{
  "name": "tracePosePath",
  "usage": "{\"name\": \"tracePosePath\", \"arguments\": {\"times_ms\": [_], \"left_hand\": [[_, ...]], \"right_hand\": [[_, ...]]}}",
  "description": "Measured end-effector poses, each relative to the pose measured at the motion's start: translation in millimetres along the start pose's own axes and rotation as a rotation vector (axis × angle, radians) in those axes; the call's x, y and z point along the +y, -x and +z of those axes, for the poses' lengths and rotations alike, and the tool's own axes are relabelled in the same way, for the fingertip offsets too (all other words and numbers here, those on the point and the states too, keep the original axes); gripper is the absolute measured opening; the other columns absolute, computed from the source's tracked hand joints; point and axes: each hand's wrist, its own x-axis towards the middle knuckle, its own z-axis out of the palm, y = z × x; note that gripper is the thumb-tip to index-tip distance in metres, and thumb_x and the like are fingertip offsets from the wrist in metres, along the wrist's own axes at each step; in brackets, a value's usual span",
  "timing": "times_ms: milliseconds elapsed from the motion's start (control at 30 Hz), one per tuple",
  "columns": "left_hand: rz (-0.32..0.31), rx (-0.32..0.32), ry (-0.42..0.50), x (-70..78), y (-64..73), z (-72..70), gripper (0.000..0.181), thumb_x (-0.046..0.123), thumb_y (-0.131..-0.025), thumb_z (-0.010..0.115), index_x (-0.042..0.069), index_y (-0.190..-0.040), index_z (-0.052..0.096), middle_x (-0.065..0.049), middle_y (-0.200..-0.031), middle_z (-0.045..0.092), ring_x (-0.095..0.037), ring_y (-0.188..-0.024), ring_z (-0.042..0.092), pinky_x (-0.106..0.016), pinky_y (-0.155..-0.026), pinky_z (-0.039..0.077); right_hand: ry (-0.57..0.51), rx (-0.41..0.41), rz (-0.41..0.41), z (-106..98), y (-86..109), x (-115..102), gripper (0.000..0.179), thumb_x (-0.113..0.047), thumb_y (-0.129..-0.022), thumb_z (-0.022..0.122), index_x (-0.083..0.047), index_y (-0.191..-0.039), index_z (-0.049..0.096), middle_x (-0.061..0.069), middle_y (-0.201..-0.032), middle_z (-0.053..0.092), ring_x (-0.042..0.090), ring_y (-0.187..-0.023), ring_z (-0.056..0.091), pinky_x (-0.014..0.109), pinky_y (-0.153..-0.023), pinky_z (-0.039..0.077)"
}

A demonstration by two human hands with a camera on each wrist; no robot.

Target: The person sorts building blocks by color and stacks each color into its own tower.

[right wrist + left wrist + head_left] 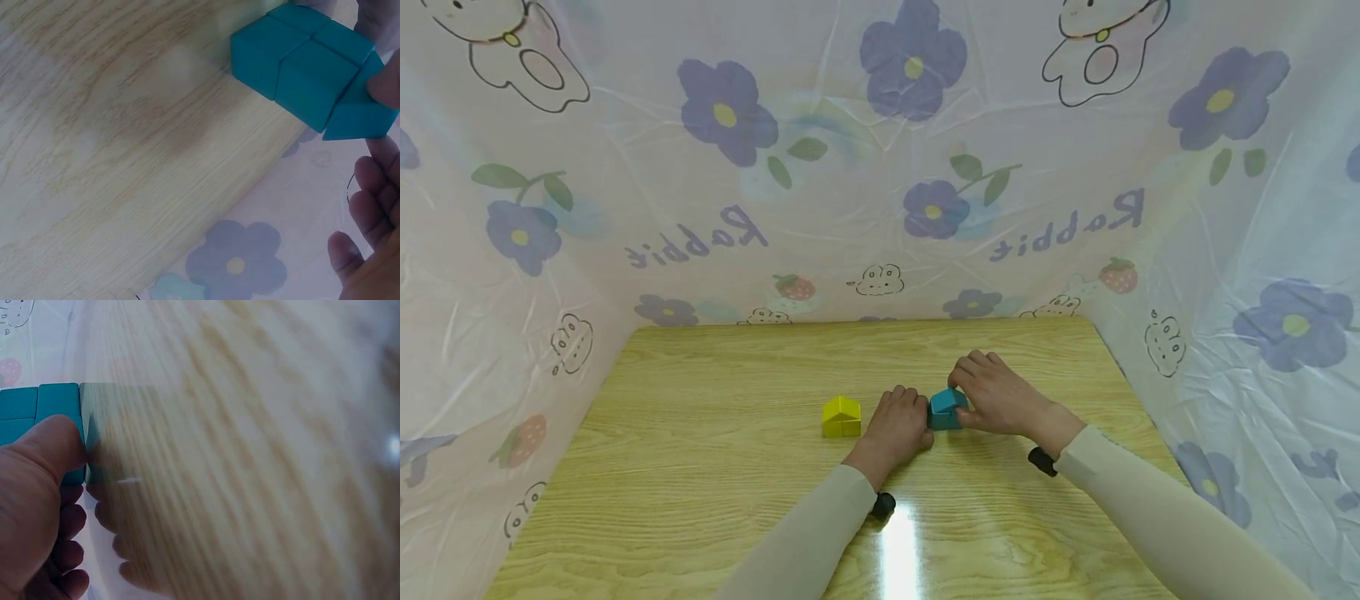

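Observation:
On the wooden table, small blue cube blocks (315, 84) stand close together, with a blue triangular block (359, 115) on top of them. My right hand (1000, 396) pinches the triangular block between thumb and fingers, the other fingers loosely bent behind. From the left, my left hand (897, 427) holds the cubes at their side; the left wrist view shows its thumb (53, 444) across a cube face. Left of that hand sits a little yellow block house (841, 417), cubes below and a pitched roof on top.
The wooden table (722, 483) reaches back to a patterned curtain (850, 167) of flowers and rabbits, which also hangs along both sides. A black wrist device (883, 506) is on the left wrist, another (1042, 461) on the right.

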Motion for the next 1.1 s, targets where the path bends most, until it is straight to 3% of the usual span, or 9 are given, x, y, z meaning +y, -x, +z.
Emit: {"name": "tracePosePath", "arguments": {"times_ms": [300, 567, 1100], "left_hand": [[0.001, 0.002, -0.015, 1.3, 1.7, -4.5, 0.033, 0.04, -0.096, 0.071, 0.011, -0.111, 0.066, 0.0, -0.092, 0.055, -0.019, -0.091, 0.047, -0.034, -0.084, 0.041], [0.005, 0.023, -0.003, 0.8, 0.8, -0.1, 0.032, 0.038, -0.095, 0.071, 0.01, -0.109, 0.065, 0.0, -0.09, 0.054, -0.02, -0.09, 0.046, -0.034, -0.083, 0.041], [-0.002, -0.004, -0.024, 2.0, 1.8, -5.1, 0.032, 0.04, -0.097, 0.069, 0.012, -0.11, 0.066, 0.001, -0.092, 0.056, -0.018, -0.09, 0.047, -0.032, -0.084, 0.042]], "right_hand": [[0.03, 0.012, -0.017, 0.7, 0.5, 0.5, 0.028, -0.03, -0.09, 0.078, -0.012, -0.108, 0.065, 0.004, -0.109, 0.062, 0.024, -0.1, 0.052, 0.044, -0.087, 0.042], [0.035, 0.024, -0.029, 2.2, 1.0, 0.8, 0.031, -0.033, -0.09, 0.079, -0.013, -0.109, 0.066, 0.004, -0.109, 0.063, 0.024, -0.1, 0.052, 0.044, -0.086, 0.043], [0.042, 0.031, -0.03, 4.1, 1.6, 0.3, 0.031, -0.032, -0.089, 0.081, -0.013, -0.108, 0.067, 0.003, -0.107, 0.063, 0.024, -0.099, 0.052, 0.043, -0.087, 0.044]]}}
